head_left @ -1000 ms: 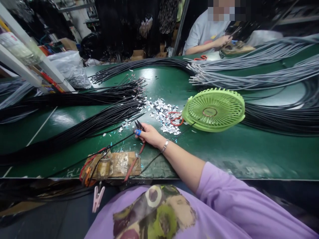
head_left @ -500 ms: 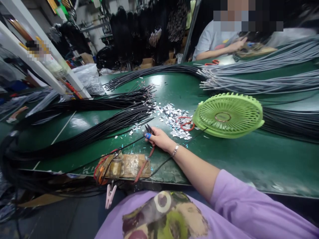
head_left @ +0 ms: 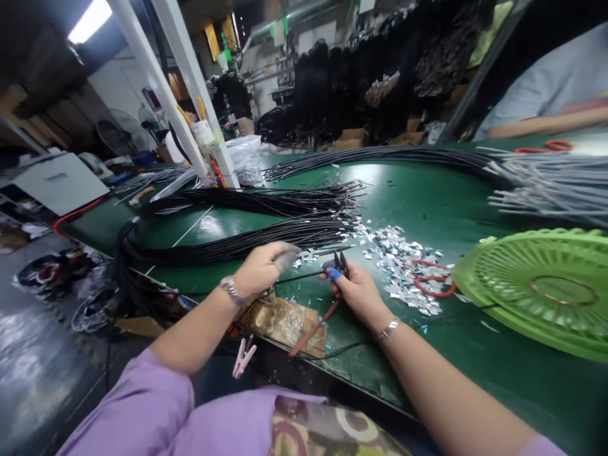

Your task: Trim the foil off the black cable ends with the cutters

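My right hand [head_left: 355, 288] is closed around small black-bladed snips [head_left: 340, 261], their tips pointing away from me. Blue wrap covers a fingertip, and a black cable [head_left: 304, 276] runs leftward from this hand. Over that cable, my left hand [head_left: 261, 269] reaches in from the left, its grey-covered fingertips pointing right. Motion smears those fingers, so I cannot make out whether they hold anything. Just beyond lies a thick bundle of black cables [head_left: 228, 246], its cut ends toward the right. Below the hands, a taped board [head_left: 280, 320] sits at the table edge with a reddish strap [head_left: 313, 330] across it.
Foil scraps [head_left: 403, 263] and red-handled scissors [head_left: 430, 278] lie to the right, beside a green fan cover [head_left: 541, 285]. Grey cables [head_left: 546, 183] stretch along the far right. White posts [head_left: 190, 76] rise at the left. A co-worker's arm [head_left: 541, 123] shows across the table.
My left hand has come into view from the left, over the cable near the snips. The view has swung left, so things appear farther right. My right hand still holds the snips.
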Motion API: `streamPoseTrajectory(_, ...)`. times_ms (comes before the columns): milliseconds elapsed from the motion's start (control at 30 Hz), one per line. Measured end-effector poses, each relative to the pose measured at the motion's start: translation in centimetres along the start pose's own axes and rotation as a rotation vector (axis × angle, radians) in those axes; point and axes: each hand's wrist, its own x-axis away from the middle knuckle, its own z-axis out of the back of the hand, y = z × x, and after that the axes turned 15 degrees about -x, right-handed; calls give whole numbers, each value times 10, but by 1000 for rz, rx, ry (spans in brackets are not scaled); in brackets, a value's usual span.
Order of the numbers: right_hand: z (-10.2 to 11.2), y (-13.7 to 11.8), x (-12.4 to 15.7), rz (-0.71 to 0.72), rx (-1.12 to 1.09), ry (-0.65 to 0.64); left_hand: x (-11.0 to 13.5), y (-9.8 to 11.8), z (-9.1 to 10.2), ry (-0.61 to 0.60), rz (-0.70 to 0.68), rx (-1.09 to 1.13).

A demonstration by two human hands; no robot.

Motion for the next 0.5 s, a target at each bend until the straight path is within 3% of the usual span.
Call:
streamPoseTrajectory(67, 0, -2, 1, 33, 34, 17, -20, 6, -19, -145, -4, 10)
streamPoseTrajectory(133, 1, -3, 2, 58, 68, 57, -40, 11, -38, -379, 48, 101)
streamPoseTrajectory(233, 3, -3, 1, 78, 88, 105, -55, 12, -54, -644, 190, 414)
streamPoseTrajectory(367, 1, -2, 2, 74, 86, 72, -50, 0, -57, -702, 196, 647)
streamPoseTrajectory(500, -2, -4, 4, 50, 8, 96, -43, -6, -57, -572, 205, 725)
